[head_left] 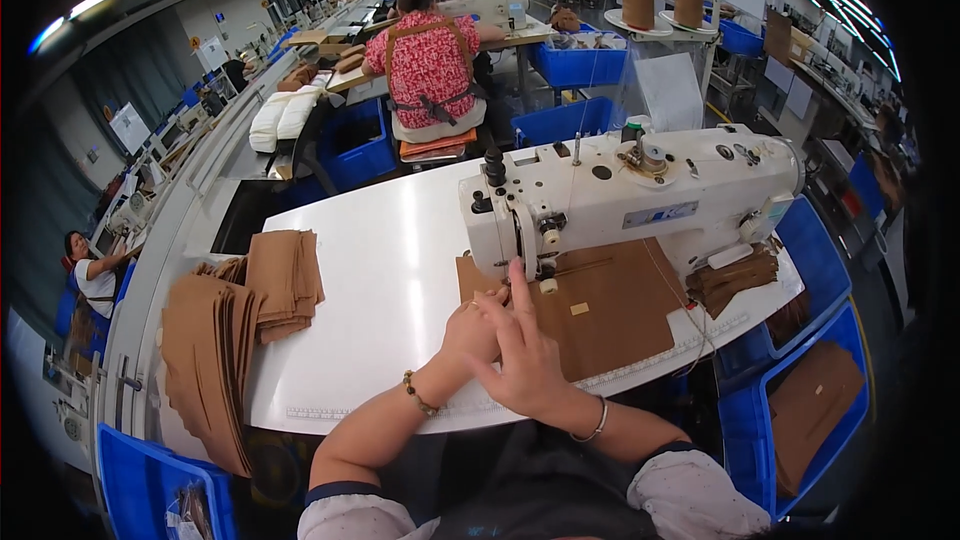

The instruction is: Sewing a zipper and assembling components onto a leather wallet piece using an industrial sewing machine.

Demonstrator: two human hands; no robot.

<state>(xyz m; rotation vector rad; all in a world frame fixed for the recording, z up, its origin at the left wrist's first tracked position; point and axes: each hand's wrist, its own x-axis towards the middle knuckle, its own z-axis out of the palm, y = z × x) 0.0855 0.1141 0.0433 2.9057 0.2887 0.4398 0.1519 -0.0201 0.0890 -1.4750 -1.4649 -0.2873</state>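
A white sewing machine (620,180) stands on a white table, with a brown fabric piece (620,325) lying flat under its needle end. My left hand (470,332), with a beaded bracelet at the wrist, is at the left edge of this piece beside the presser foot. Its fingers are curled together; the right hand partly covers them, and what they pinch is hidden. My right hand (522,352) crosses over the left fingertips. The right index finger points up toward the needle area and the thumb stands apart, with nothing seen in the hand. A small pale tag (579,309) lies on the brown piece.
Stacks of brown pieces (208,360) lie at the table's left edge. More brown pieces (735,278) sit right of the machine. Blue bins (850,380) flank the table. A ruler strip (370,411) follows the front edge. Ahead, a person (425,65) sits at another machine.
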